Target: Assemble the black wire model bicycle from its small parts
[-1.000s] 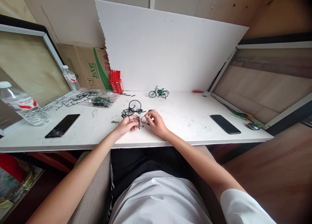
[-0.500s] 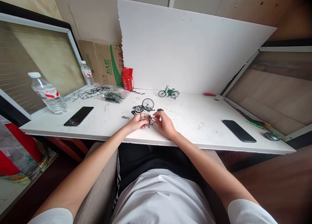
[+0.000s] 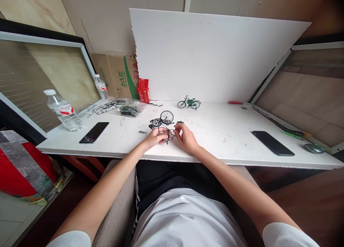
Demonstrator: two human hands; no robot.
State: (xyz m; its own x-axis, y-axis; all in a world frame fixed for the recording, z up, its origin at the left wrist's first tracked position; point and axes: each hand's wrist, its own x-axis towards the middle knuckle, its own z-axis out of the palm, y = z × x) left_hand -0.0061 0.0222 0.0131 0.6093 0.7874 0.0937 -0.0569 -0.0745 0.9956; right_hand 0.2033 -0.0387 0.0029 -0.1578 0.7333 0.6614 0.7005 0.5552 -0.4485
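Note:
My left hand [image 3: 156, 137] is closed around a thin black model bicycle frame [image 3: 168, 135], holding it just above the white table near its front edge. From the right, my right hand [image 3: 186, 136] meets the frame with thumb and fingertips pinched together. Whatever lies between those fingertips is too small to make out. Just beyond my hands are a spoked black wheel [image 3: 167, 117] and a second, flatter-lying wheel [image 3: 156, 122]. A small dark part [image 3: 180, 122] lies behind my right fingertips. Further back stands a green model bicycle [image 3: 189, 102], upright on its wheels.
Left on the table [image 3: 215, 146] are a phone [image 3: 94, 132], a water bottle [image 3: 64, 111], a bag of green parts [image 3: 130, 108] and black part frames [image 3: 110, 105]. A red box [image 3: 144, 91] stands behind. Rightward lie a dark phone [image 3: 272, 143] and a mouse [image 3: 314, 148].
The camera view has shifted slightly, so the whole scene sits a little further right. Both hands stay at the black frame, with only small finger movement.

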